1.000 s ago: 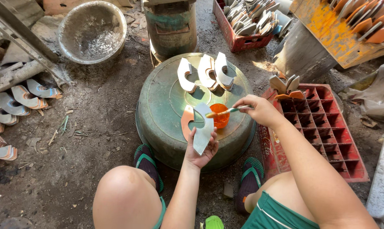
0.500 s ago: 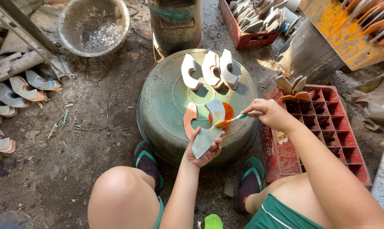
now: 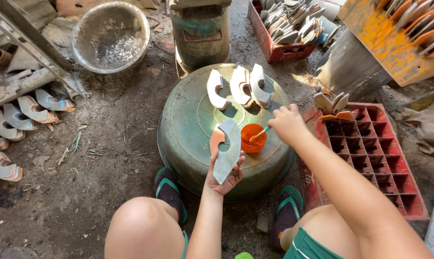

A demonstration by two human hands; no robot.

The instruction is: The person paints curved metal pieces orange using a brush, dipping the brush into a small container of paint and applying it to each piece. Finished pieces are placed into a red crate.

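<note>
A big green metal tub (image 3: 188, 139) sits upside down on the dirt ground (image 3: 97, 158) in the middle, and its round bottom works like a little table. To the right of it lies a red plastic crate (image 3: 384, 158) with many square holes. A few flat curved pieces (image 3: 333, 103) stand in its far corner. Far behind the tub stands a rusty green can (image 3: 200, 31). To the far left is a grey metal bowl (image 3: 110, 36). Another red crate (image 3: 286, 24), far and a bit right, is full of grey curved pieces. An orange-stained wooden box (image 3: 394, 38) sits in the far right corner. Along the left edge, a row of curved pieces with orange rims (image 3: 15, 120) lies on the ground.

The person squats at the near side of the tub, with feet in green sandals (image 3: 169, 189) close against it.

On the far part of the tub's top stand three white curved pieces (image 3: 236, 86) side by side.

The left hand (image 3: 224, 175) holds one curved piece (image 3: 226, 146) upright over the near part of the tub. The fingers wrap around its lower end. One edge of this piece is orange.

The right hand (image 3: 286, 124) pinches a thin brush (image 3: 260, 134). The brush tip dips into a small orange cup (image 3: 253, 137), which sits on the tub just right of the held piece.
</note>
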